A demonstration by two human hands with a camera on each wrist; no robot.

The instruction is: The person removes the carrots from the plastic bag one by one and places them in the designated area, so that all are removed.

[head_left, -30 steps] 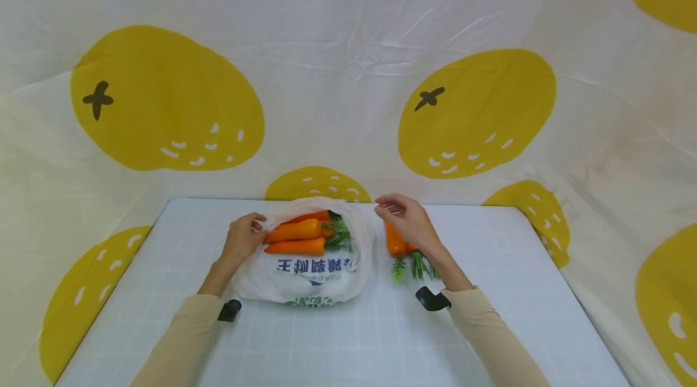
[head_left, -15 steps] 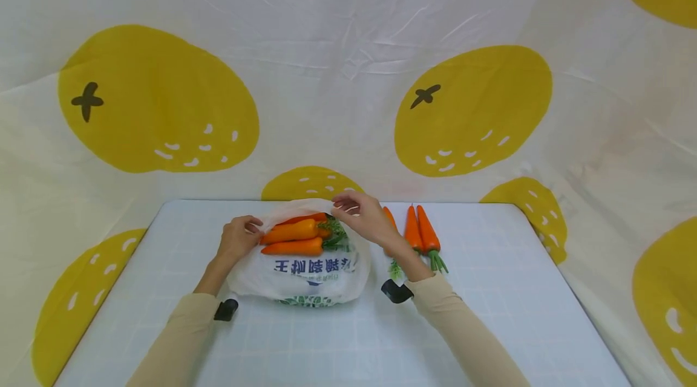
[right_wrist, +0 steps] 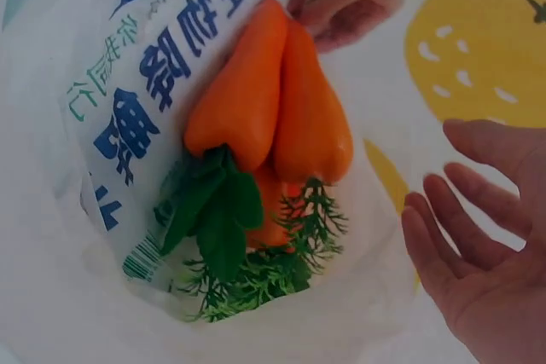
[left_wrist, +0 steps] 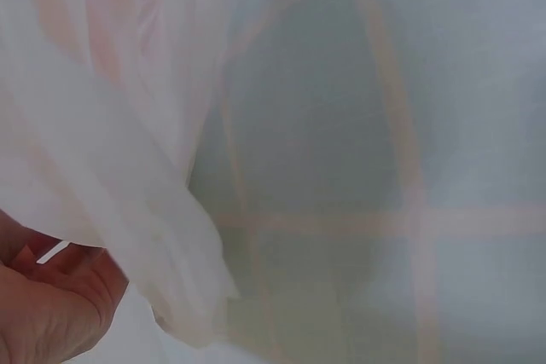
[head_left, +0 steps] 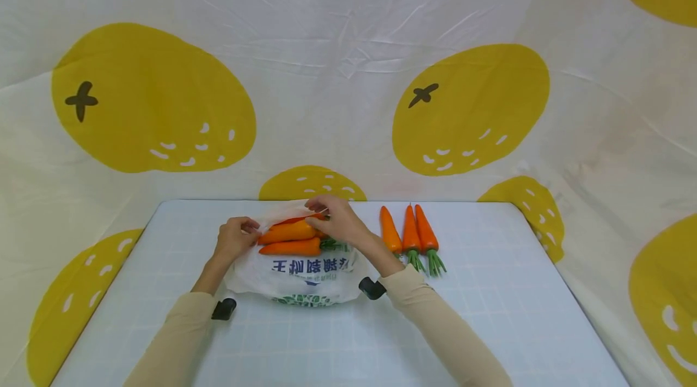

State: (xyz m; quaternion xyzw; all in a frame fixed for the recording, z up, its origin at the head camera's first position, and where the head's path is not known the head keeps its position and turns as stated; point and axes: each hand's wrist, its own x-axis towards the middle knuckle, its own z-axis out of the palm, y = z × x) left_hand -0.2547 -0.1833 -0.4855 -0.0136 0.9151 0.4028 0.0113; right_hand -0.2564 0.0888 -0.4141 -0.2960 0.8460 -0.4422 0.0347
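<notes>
at seven o'clock from the middle of the head view, a white plastic bag (head_left: 256,281) lies on the counter (head_left: 305,347), mouth agape. only this view shows the loose carrots (head_left: 412,236), three in number, on the counter at three o'clock from the bag, tips toward twelve; the right forearm (head_left: 383,257) partly covers the leafy end of the nearest. the right wrist view alone gives the broad leaves (right_wrist: 220,223) and feathery fronds (right_wrist: 316,223) inside the bag clearly. the left wrist view adds a close, hanging fold of the plastic.

the hands: the left hand (head_left: 236,239), at nine o'clock on the bag, pinches its edge. the right hand (head_left: 340,222), at one to two o'clock, has relaxed fingers, thumb well parted from them, and holds nothing; contact with the rim cannot be told.

contents: at least three bagged carrots (head_left: 291,247), tips toward nine, tops toward three; one lies partly beneath the others. blue lettering (head_left: 310,266) marks the six o'clock wall.
</notes>
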